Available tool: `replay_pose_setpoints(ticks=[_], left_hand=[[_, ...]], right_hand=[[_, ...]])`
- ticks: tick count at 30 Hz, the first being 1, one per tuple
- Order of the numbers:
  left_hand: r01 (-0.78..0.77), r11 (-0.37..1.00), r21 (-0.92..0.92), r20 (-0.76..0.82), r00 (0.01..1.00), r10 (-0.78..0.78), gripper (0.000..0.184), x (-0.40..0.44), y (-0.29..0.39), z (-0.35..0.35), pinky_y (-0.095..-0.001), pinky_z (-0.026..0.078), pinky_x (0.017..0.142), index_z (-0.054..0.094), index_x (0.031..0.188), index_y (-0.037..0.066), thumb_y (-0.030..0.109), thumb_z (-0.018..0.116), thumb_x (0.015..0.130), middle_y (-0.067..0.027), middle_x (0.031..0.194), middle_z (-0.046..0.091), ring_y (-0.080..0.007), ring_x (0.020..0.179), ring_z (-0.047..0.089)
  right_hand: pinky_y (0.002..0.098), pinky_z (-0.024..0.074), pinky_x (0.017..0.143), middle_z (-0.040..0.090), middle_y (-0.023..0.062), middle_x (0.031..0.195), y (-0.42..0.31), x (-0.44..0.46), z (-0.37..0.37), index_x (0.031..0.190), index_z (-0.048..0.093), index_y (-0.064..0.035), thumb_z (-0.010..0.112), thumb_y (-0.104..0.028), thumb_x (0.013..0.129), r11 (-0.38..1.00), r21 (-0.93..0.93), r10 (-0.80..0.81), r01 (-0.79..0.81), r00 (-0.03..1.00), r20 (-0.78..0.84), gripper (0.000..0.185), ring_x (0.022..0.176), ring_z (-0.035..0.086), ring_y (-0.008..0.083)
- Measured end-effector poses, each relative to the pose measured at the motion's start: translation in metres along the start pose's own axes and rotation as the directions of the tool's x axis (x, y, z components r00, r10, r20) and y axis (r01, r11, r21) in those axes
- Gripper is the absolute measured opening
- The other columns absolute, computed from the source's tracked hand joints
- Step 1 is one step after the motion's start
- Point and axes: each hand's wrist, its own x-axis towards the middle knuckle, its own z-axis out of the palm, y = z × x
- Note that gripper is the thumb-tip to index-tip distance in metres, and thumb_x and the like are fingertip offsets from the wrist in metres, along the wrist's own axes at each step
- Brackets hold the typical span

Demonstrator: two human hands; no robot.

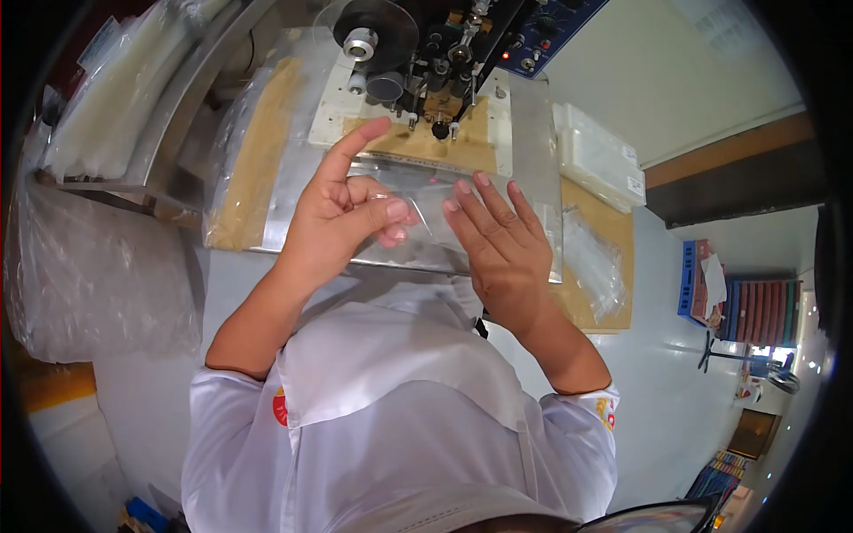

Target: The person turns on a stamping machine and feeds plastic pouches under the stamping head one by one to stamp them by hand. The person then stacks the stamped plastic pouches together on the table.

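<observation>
A clear plastic bag [430, 218] lies over the metal plate at the front of a machine. My left hand [342, 209] pinches its left part between the thumb and curled fingers, while the index finger points out toward the machine. On the bag's right side, my right hand [505, 244] is held flat with its fingers stretched out. Whether its fingertips press on the film I cannot tell. Just beyond both hands is the machine [435, 80], with a reel, metal posts and a tan-taped base [475, 133].
A stack of clear bags [600, 155] lies to the right, with loose bags [595, 266] on brown card nearer me. Brown paper in plastic [258, 155] is at the left, beside a metal rack [164, 151] holding bagged film. A blue control panel [551, 31] stands behind.
</observation>
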Motion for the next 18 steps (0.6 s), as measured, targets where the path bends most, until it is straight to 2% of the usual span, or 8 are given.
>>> replay_pose_setpoints(ticks=[4, 7, 8, 10, 12, 14, 16, 18], left_hand=[[0.045, 0.997, 0.065, -0.032, 0.999, -0.043, 0.059, 0.000, -0.003, -0.006, -0.0222, 0.049, 0.055, 0.043, 0.148, 0.005, 0.007, 0.067, 0.094, -0.0038, 0.068, 0.065, -0.0092, 0.054, 0.058], [0.094, 0.995, 0.032, 0.032, 0.995, -0.095, 0.048, 0.001, 0.011, -0.009, -0.0228, 0.048, 0.058, 0.053, 0.140, 0.004, 0.007, 0.067, 0.094, -0.0034, 0.076, 0.066, -0.0087, 0.062, 0.059], [-0.017, 0.982, 0.189, -0.004, 1.000, 0.018, 0.046, -0.001, 0.010, -0.011, -0.0234, 0.049, 0.061, 0.055, 0.138, 0.004, 0.008, 0.067, 0.094, -0.0043, 0.081, 0.066, -0.0092, 0.067, 0.060], [-0.209, 0.844, 0.494, -0.024, 0.967, 0.254, 0.042, -0.004, 0.007, -0.015, -0.0246, 0.050, 0.067, 0.058, 0.135, 0.004, 0.008, 0.066, 0.094, -0.0061, 0.091, 0.068, -0.0102, 0.078, 0.063], [-0.501, 0.479, 0.721, 0.220, 0.821, 0.527, 0.034, -0.005, 0.020, -0.015, -0.0259, 0.051, 0.071, 0.064, 0.127, 0.005, 0.009, 0.066, 0.094, -0.0062, 0.092, 0.068, -0.0098, 0.079, 0.064], [-0.624, 0.322, 0.712, 0.403, 0.739, 0.540, 0.029, -0.007, 0.022, -0.016, -0.0269, 0.052, 0.073, 0.067, 0.122, 0.005, 0.010, 0.067, 0.094, -0.0072, 0.093, 0.067, -0.0104, 0.079, 0.065], [-0.637, 0.481, 0.602, 0.476, 0.770, 0.424, 0.026, -0.011, 0.012, -0.017, -0.0275, 0.053, 0.073, 0.068, 0.119, 0.005, 0.011, 0.067, 0.094, -0.0089, 0.095, 0.067, -0.0122, 0.078, 0.066], [-0.275, 0.781, 0.560, 0.232, 0.958, 0.171, 0.022, -0.009, 0.006, -0.015, -0.0266, 0.054, 0.072, 0.069, 0.113, 0.001, 0.009, 0.068, 0.093, -0.0082, 0.097, 0.068, -0.0127, 0.084, 0.066]], right_hand=[[0.0493, 0.0460, 0.107, 0.065, 0.0100, 0.133, -0.005, 0.006, -0.011, 0.125, 0.067, -0.0109, 0.063, -0.004, 0.082, 1.000, 0.007, -0.031, 0.031, 0.999, -0.015, 0.043, 0.129, 0.059, 0.0306], [0.0459, 0.0504, 0.102, 0.067, 0.0101, 0.130, 0.003, 0.012, -0.032, 0.124, 0.067, -0.0099, 0.064, 0.000, 0.080, 0.998, 0.017, 0.053, -0.053, 0.999, 0.001, 0.046, 0.124, 0.062, 0.0314], [0.0447, 0.0515, 0.099, 0.068, 0.0103, 0.128, 0.007, 0.012, -0.038, 0.124, 0.067, -0.0091, 0.064, 0.002, 0.079, 0.999, 0.006, 0.033, -0.033, 0.999, -0.039, 0.047, 0.122, 0.063, 0.0317], [0.0422, 0.0538, 0.095, 0.069, 0.0108, 0.125, 0.014, 0.013, -0.049, 0.124, 0.067, -0.0075, 0.065, 0.005, 0.077, 1.000, -0.017, -0.011, 0.009, 0.993, -0.119, 0.049, 0.118, 0.065, 0.0323], [0.0412, 0.0543, 0.092, 0.069, 0.0113, 0.122, 0.004, 0.012, -0.060, 0.124, 0.066, -0.0064, 0.065, 0.007, 0.075, 0.967, 0.249, 0.052, -0.056, 0.998, 0.023, 0.051, 0.113, 0.067, 0.0330], [0.0406, 0.0549, 0.087, 0.071, 0.0116, 0.117, 0.000, 0.015, -0.069, 0.125, 0.066, -0.0055, 0.066, 0.007, 0.075, 0.884, 0.443, 0.056, -0.149, 0.975, 0.217, 0.052, 0.104, 0.069, 0.0339], [0.0406, 0.0545, 0.087, 0.068, 0.0118, 0.122, 0.008, 0.014, -0.065, 0.129, 0.063, -0.0062, 0.068, 0.004, 0.077, 0.823, 0.490, 0.071, -0.286, 0.909, 0.411, 0.054, 0.109, 0.067, 0.0343], [0.0424, 0.0514, 0.093, 0.065, 0.0125, 0.130, 0.012, 0.017, -0.057, 0.134, 0.060, -0.0060, 0.071, 0.002, 0.077, 0.887, 0.366, 0.125, -0.280, 0.910, 0.395, 0.058, 0.118, 0.061, 0.0356]])
